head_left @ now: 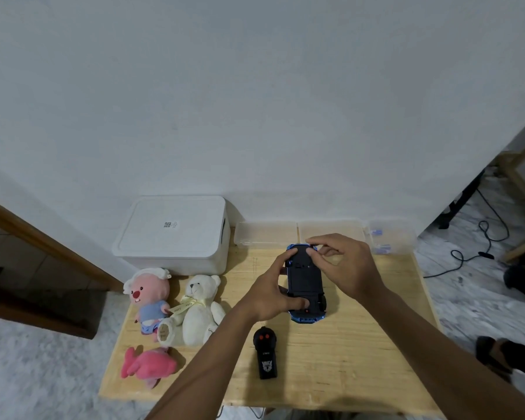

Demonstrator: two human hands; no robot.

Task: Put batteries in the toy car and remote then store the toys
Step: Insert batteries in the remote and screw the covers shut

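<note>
Head view has you holding the toy car (pixel 305 280) upside down over the far half of the tabletop (pixel 361 344), dark underside facing you, with the remote (pixel 265 353) lying on the wood just nearer to you. Whether the car rests on the surface or is lifted clear I cannot tell. The main risk, as I judge it, is at the far end of the chassis. If you pry there while the other hand grips only the edges, the car could twist loose and drop onto the remote. Any small cover or screw that comes free could also roll off the edge to the floor. A second risk is seating cells the wrong way round, since the compartment is too dark to read from here. What look like batteries (pixel 382 248) sit in a clear container (pixel 403 237) at the back right corner, well apart from the car, so reaching for them would leave one hand alone on the car. Your left hand (pixel 267 295) wraps the car from its left side. Its fingers (pixel 290 253) curl over the far corner and the thumb presses the underside towards the near end. Your right hand (pixel 346 265) has its fingers (pixel 311 253) drawn close, forefinger and thumb pinching at the car's far end; whether something small sits between them I cannot tell.
</note>
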